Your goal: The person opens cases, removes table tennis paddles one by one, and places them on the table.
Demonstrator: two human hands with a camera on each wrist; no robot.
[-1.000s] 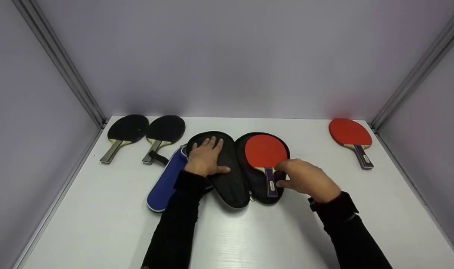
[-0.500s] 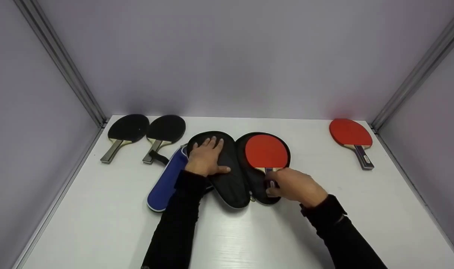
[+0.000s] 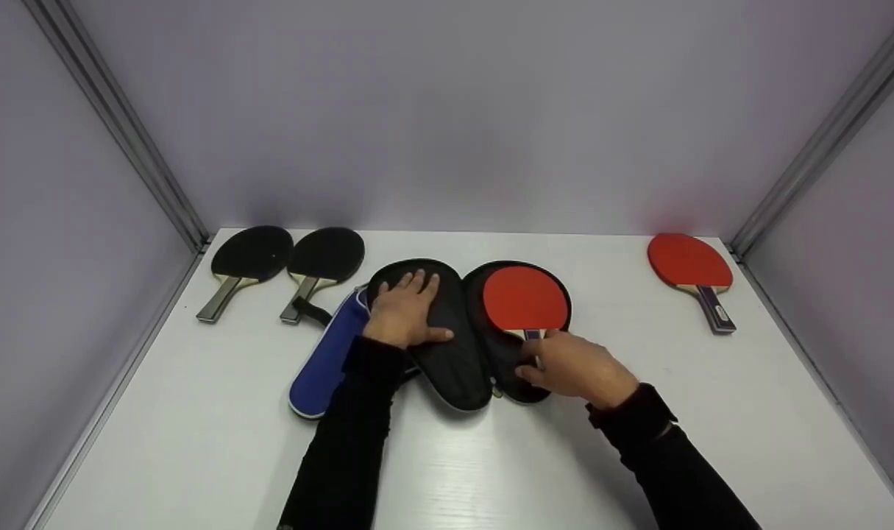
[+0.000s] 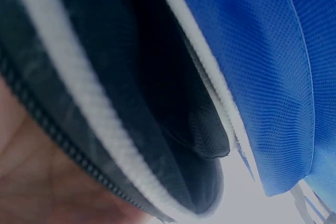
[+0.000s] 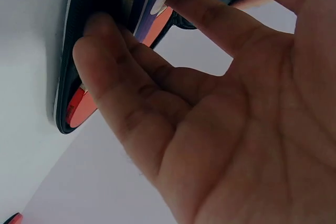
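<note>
A black zip case lies spread out flat in two halves. My left hand rests on its left half, fingers straight and spread. In the right half lies a table tennis paddle with a red face. My right hand holds that paddle's purple handle, fingers and thumb on either side of it; most of the handle is hidden in the head view. Partly under the left half is a blue case with white piping, which also shows beside the palm in the left wrist view.
Two paddles with black faces, one at far left and one beside it, lie along the back. Another red paddle is at the back right. Grey walls enclose the white table at the back and sides.
My right hand has moved left and slightly down from the case's right edge and taken hold of the paddle's handle. The left hand has stayed in place.
</note>
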